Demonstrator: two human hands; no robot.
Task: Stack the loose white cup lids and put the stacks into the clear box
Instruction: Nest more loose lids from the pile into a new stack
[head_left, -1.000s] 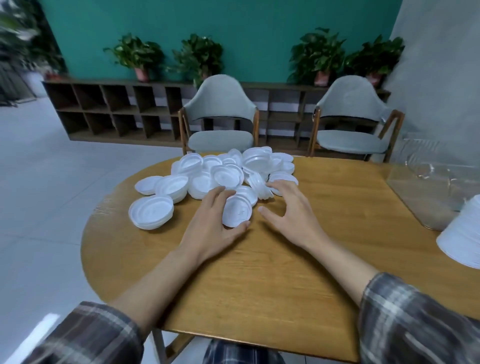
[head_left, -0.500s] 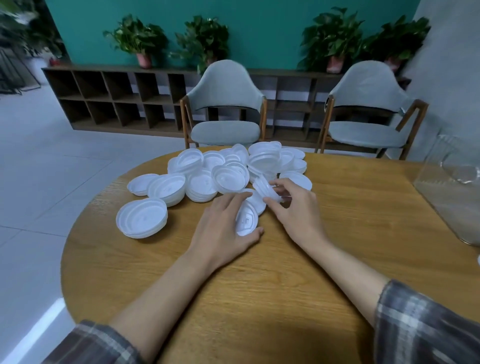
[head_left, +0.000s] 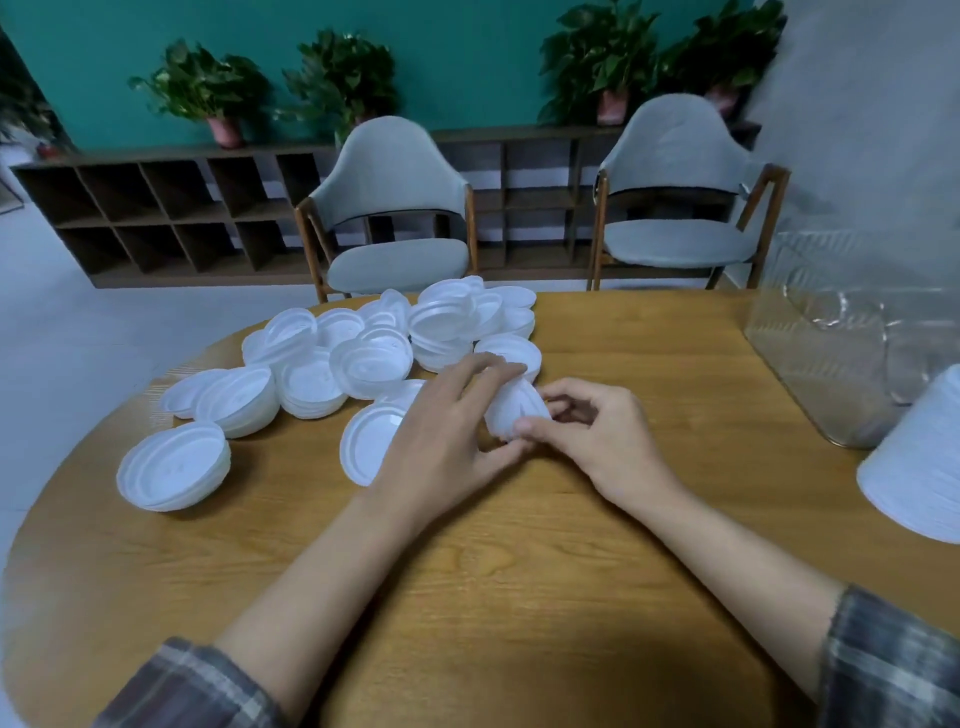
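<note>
A heap of loose white cup lids (head_left: 374, 358) covers the far left part of the round wooden table (head_left: 519, 597). Both hands hold a small stack of lids (head_left: 511, 413) upright between them, just off the near edge of the heap. My left hand (head_left: 447, 441) curls round the stack's left side, thumb underneath. My right hand (head_left: 597, 441) pinches its right side with thumb and fingers. One lid (head_left: 366, 441) lies flat beside my left hand. The clear box (head_left: 841, 364) stands at the table's right edge.
A tall white stack (head_left: 919, 467) lies at the right edge in front of the clear box. A short pile of lids (head_left: 174, 467) sits apart at the near left. Two grey chairs (head_left: 395, 218) stand behind the table, before a low shelf with plants.
Both hands have come together and lifted a small stack of lids upright between them. The lid formerly under my left hand now lies flat beside it. The view has dipped and shifted left.
</note>
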